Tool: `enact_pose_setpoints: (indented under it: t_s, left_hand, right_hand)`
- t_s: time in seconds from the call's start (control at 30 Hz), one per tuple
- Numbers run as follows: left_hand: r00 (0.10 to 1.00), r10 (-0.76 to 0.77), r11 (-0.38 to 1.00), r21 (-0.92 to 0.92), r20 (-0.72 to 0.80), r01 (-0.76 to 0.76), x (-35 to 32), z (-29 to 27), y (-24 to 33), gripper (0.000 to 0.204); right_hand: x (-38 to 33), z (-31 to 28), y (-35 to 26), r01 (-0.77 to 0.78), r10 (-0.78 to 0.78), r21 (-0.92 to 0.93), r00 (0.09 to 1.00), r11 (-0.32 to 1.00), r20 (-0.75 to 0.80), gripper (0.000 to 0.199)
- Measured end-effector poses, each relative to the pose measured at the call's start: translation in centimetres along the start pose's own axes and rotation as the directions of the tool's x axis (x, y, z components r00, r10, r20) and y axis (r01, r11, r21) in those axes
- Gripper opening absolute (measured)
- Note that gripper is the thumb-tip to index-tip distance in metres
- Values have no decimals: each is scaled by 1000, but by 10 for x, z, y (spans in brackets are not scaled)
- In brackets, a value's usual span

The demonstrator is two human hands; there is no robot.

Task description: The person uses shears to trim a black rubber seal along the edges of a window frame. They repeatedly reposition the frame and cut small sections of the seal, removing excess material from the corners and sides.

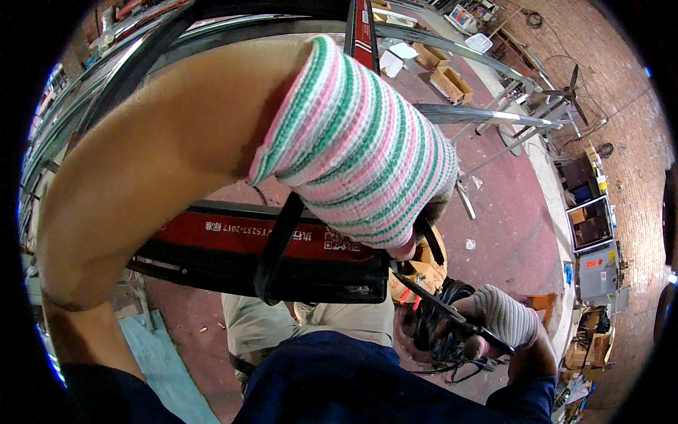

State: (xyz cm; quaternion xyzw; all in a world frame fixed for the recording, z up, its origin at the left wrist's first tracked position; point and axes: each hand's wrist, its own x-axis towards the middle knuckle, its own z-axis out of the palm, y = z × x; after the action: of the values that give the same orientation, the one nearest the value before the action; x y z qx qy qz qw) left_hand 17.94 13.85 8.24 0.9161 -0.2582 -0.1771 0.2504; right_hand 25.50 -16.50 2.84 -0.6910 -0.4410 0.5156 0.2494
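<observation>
Up close, the gloved left hand [360, 155] clamps the red-and-black bar [268, 254], likely stiff and heavy; the right hand [498, 318] grips a thin dark tool [441, 305].

Both hands [353, 141] wear pink, green and white striped knit gloves

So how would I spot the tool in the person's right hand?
Start at the big red and black bar across the middle, then look down and right to the striped-gloved right hand. The thin black tool slants through its fingers; it is straight, unlike the tangled black cable behind.
</observation>
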Motion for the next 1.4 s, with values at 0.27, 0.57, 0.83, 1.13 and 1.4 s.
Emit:
enact_pose_setpoints:
  t_s: [0.27,0.57,0.83,1.13,1.4]
  left_hand:
    - [983,-1,993,112,-184,23,-23,15,14,22]
    - [978,-38,993,104,-203,61,-50,17,38,77]
    - [901,-20,980,171,-433,104,-63,42,38,59]
    - [878,149,986,132,-456,-99,-48,44,16,38]
    - [868,184,978,170,-461,-117,-43,47,11,36]
  right_hand:
    - [-19,12,37,64,-61,119,998,991,-28,35]
    - [-28,14,66,134,-119,153,987,979,-104,33]
    - [-20,31,63,121,-51,460,986,880,-161,24]
    - [4,48,85,188,-132,336,974,923,-183,34]
    - [4,45,79,-13,71,437,990,900,-118,45]
